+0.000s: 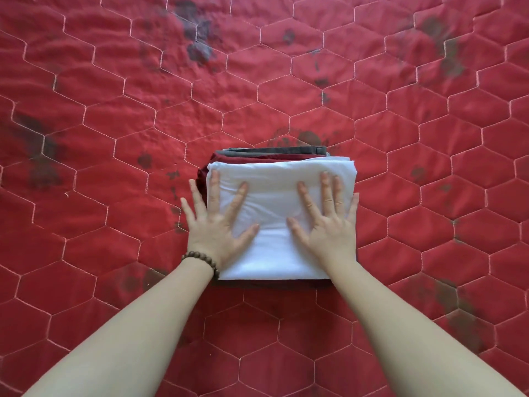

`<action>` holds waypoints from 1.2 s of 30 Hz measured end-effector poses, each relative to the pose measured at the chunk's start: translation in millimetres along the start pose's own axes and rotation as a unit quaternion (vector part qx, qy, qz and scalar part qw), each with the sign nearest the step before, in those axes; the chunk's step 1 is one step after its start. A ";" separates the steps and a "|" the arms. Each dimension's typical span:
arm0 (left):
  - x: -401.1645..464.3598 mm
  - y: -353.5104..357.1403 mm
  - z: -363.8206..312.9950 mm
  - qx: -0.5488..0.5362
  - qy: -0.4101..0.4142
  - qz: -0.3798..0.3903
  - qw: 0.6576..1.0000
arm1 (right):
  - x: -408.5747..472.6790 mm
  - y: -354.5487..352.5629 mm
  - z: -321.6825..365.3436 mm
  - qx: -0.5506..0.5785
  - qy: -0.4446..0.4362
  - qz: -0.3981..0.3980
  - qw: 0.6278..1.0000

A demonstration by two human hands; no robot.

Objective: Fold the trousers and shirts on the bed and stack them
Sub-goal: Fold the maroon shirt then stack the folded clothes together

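A folded white garment (pixel 274 196) tops a small stack in the middle of the bed. Under it a dark red folded garment (pixel 246 159) shows along the far and left edges, and a dark grey one (pixel 272 151) peeks out at the far edge. My left hand (pixel 217 222) lies flat with spread fingers on the white garment's left side, its outer fingers over the stack's left edge. My right hand (pixel 326 219) presses flat on the right side, fingers spread. A bead bracelet (pixel 203 260) circles my left wrist.
The bed is covered by a red quilted spread (pixel 114 138) with hexagon stitching and dark blotches. Nothing else lies on it around the stack.
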State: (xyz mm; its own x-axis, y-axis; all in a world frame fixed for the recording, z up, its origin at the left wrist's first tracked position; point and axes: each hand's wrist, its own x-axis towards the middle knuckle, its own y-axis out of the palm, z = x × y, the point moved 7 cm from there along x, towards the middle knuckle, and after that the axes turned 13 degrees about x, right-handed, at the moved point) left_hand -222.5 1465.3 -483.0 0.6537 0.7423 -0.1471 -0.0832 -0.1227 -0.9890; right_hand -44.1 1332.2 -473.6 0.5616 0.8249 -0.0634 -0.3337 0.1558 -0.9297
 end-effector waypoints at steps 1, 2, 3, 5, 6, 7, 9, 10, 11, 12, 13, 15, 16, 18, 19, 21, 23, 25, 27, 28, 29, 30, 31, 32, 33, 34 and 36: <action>1.8 1.2 1.7 -0.031 0.002 0.009 0.999 | 1.6 0.0 -4.2 0.018 0.018 -0.001 1.000; 3.3 2.5 2.1 -0.065 -0.002 0.016 0.998 | 2.8 0.6 -6.8 0.044 0.039 -0.007 0.998; 4.5 3.7 2.7 -0.101 -0.012 0.021 0.995 | 3.5 1.0 -8.4 0.075 0.055 -0.012 0.996; 5.7 6.9 4.2 -0.164 -0.028 0.035 0.985 | 4.9 1.9 -12.2 0.155 0.074 -0.008 0.985; 5.6 8.9 5.0 -0.192 -0.031 0.045 0.980 | 5.1 2.4 -15.4 0.200 0.086 0.003 0.976; 5.3 10.6 5.7 -0.218 -0.033 0.059 0.974 | 5.1 3.3 -18.3 0.239 0.099 0.016 0.966; 6.0 12.1 7.5 -0.258 -0.037 0.086 0.962 | 5.8 5.2 -21.9 0.279 0.115 0.046 0.952; 6.7 12.2 8.3 -0.271 -0.039 0.097 0.957 | 6.5 6.1 -23.3 0.287 0.114 0.061 0.949; 7.1 12.2 8.7 -0.282 -0.039 0.105 0.953 | 6.8 6.8 -25.0 0.293 0.108 0.073 0.947; 7.5 12.0 8.4 -0.294 -0.036 0.111 0.949 | 6.9 7.2 -26.7 0.302 0.099 0.085 0.944; 8.0 11.0 7.8 -0.305 -0.030 0.112 0.945 | 6.7 6.7 -28.1 0.313 0.092 0.095 0.941; 8.0 9.3 7.8 -0.319 -0.022 0.106 0.942 | 5.6 5.6 -29.1 0.337 0.088 0.112 0.930; 7.5 8.4 8.2 -0.322 -0.022 0.101 0.941 | 4.6 4.9 -28.5 0.349 0.088 0.116 0.926; 5.4 7.2 9.0 -0.322 -0.024 0.092 0.942 | 1.4 3.9 -27.1 0.368 0.096 0.119 0.917; 4.1 7.2 10.1 -0.322 -0.027 0.092 0.942 | -0.4 3.8 -26.9 0.376 0.101 0.119 0.913; 1.5 8.7 12.3 -0.333 -0.036 0.107 0.936 | -4.7 3.9 -27.9 0.390 0.111 0.119 0.906; -0.3 10.1 14.0 -0.346 -0.042 0.128 0.928 | -8.2 4.9 -27.4 0.407 0.123 0.129 0.896; -0.9 10.6 15.0 -0.339 -0.048 0.148 0.928 | -9.0 5.1 -26.2 0.416 0.136 0.150 0.887; 0.0 10.0 16.1 -0.326 -0.060 0.165 0.929 | -6.4 3.4 -26.7 0.420 0.141 0.171 0.880; -0.8 9.2 16.8 -0.319 -0.064 0.171 0.930 | -5.6 2.5 -27.5 0.423 0.142 0.185 0.876; -2.1 7.7 16.7 -0.310 -0.064 0.174 0.932 | -5.9 1.4 -28.5 0.426 0.145 0.200 0.870; -4.3 6.2 16.0 -0.302 -0.060 0.176 0.935 | -7.2 0.5 -29.0 0.428 0.150 0.213 0.865; -7.7 5.3 15.4 -0.296 -0.058 0.178 0.937 | -9.4 -0.8 -29.1 0.434 0.152 0.222 0.860; -13.2 5.6 15.1 -0.294 -0.061 0.182 0.936 | -11.7 -2.0 -28.8 0.445 0.150 0.229 0.853; -20.0 6.8 14.8 -0.295 -0.065 0.185 0.935 | -14.3 -3.0 -28.7 0.457 0.147 0.234 0.846; -28.6 8.2 14.8 -0.298 -0.068 0.186 0.934 | -17.9 -3.9 -28.5 0.465 0.146 0.241 0.839; -48.1 11.8 14.4 -0.305 -0.074 0.188 0.931 | -28.4 -4.8 -28.4 0.468 0.148 0.260 0.832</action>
State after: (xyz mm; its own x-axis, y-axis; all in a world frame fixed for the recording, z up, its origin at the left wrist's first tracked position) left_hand -265.8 1437.6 -487.9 0.5510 0.6485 -0.5252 0.1876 -0.7095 -0.6793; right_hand -36.9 1292.5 -477.7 0.2736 0.7645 -0.5837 -0.9547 0.2896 -0.0682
